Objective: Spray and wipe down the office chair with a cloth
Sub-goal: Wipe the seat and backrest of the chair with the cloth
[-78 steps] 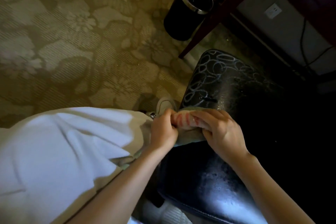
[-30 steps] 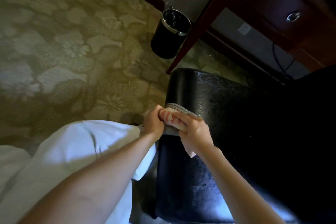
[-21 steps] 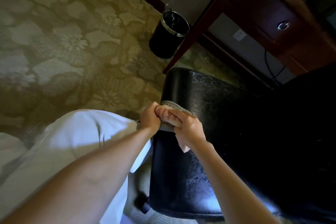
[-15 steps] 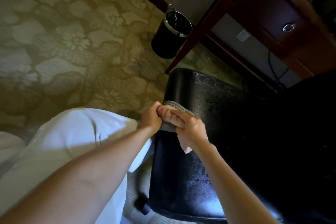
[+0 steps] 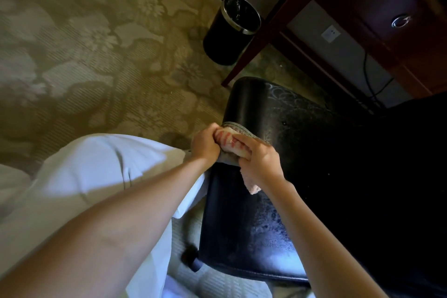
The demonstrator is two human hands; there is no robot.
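— two hands on one thing, then?
— yes. the left hand (image 5: 205, 144) and the right hand (image 5: 261, 161) both have their grip closed tight on a bunched pale cloth with red stripes (image 5: 231, 144), fingers curled right over it. one pinkish corner hangs loose below the right hand.
— where is the cloth sitting?
— pressed on the left edge of the black glossy leather office chair (image 5: 278, 143), about midway along that edge, the left hand at the chair's outer rim and the right hand just inside it. the seat surface is speckled with fine droplets or sheen — i cannot tell which.
— what else is about?
— a black cylindrical waste bin with a silver rim (image 5: 229, 34) stands on the olive floral-patterned carpet (image 5: 96, 43), well apart from the hands, beside the leg of a dark red-brown wooden counter (image 5: 391, 5). a white wall socket (image 5: 330, 34) shows under it, with a black cable (image 5: 367, 75) running down nearby. the person's white garment (image 5: 84, 176) fills the lower left, and both forearms are bare.
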